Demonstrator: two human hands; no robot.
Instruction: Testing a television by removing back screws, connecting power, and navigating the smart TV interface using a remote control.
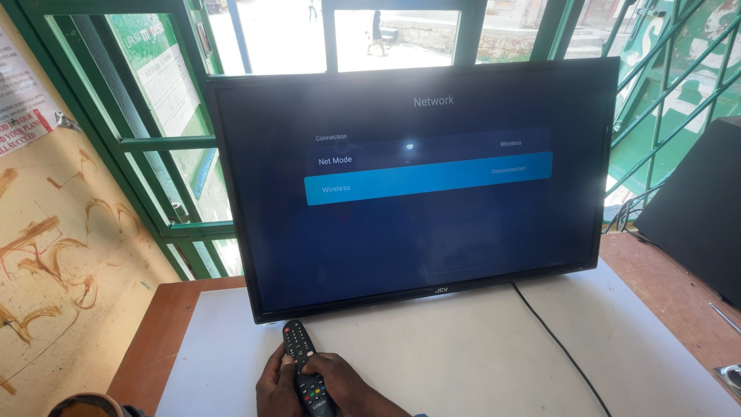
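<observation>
While both hands gripped a black remote [307, 369] at the bottom edge of the view, a flat television [417, 185] stood upright just beyond it on a white bench [478, 355]. The left hand [275, 390] wrapped the remote from its left side, and the right hand [349, 384] closed over its lower half, thumb lying across the buttons. The two hands were together, clamped on the remote, whose top end pointed at the screen and lay close to the television's lower frame. The screen glowed dark blue with a menu, one bright blue bar highlighted across its middle. A black cable [552, 340] ran from under the television across the bench toward the lower right. Behind the television stood green window frames [154, 143] with daylight outside. A yellow wall [54, 247] with brown smears rose at the left.
</observation>
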